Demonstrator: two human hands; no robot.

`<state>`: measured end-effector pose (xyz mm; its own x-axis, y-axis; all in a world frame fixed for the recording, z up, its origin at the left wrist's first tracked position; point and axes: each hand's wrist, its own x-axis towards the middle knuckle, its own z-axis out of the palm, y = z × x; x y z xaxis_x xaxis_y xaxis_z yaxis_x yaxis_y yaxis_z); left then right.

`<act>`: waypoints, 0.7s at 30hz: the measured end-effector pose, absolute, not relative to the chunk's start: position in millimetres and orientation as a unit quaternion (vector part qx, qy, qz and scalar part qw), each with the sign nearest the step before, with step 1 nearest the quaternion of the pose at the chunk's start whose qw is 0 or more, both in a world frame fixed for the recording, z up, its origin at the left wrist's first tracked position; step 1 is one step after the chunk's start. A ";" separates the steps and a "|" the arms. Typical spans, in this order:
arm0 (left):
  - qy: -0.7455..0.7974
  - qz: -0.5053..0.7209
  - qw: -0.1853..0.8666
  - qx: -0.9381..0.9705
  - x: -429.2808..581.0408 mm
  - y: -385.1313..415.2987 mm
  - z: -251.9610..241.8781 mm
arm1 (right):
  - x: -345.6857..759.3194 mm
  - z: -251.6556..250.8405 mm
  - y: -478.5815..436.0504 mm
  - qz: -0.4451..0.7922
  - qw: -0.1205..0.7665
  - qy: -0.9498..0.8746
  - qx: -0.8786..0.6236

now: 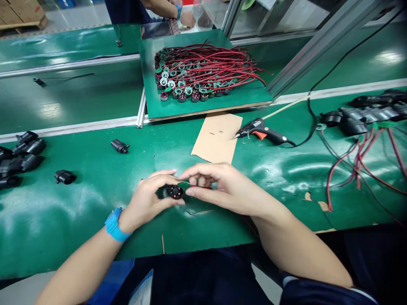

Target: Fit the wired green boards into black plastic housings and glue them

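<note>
Over the green bench, my left hand is closed around a black round part, whose face shows a ring of small coppery dots. Close beside it, my right hand pinches thin wires, one of them red, that lead to the part. The wires run back under my right wrist, where a red wire hangs toward the bench edge. Left of my hands lie two loose black plastic housings, one farther back than the other.
A board behind holds several wired circuit pieces. A glue gun rests by a cardboard sheet. Black housings are piled left; more parts with red wires lie right. Beyond, a co-worker's hand shows.
</note>
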<state>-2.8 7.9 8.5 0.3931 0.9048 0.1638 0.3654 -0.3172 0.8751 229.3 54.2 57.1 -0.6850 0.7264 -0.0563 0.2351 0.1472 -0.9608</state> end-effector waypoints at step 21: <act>0.415 0.394 0.246 0.782 -2.0 1.6 11.7 | 206.2 34.0 46.8 0.705 0.264 -0.570 -0.329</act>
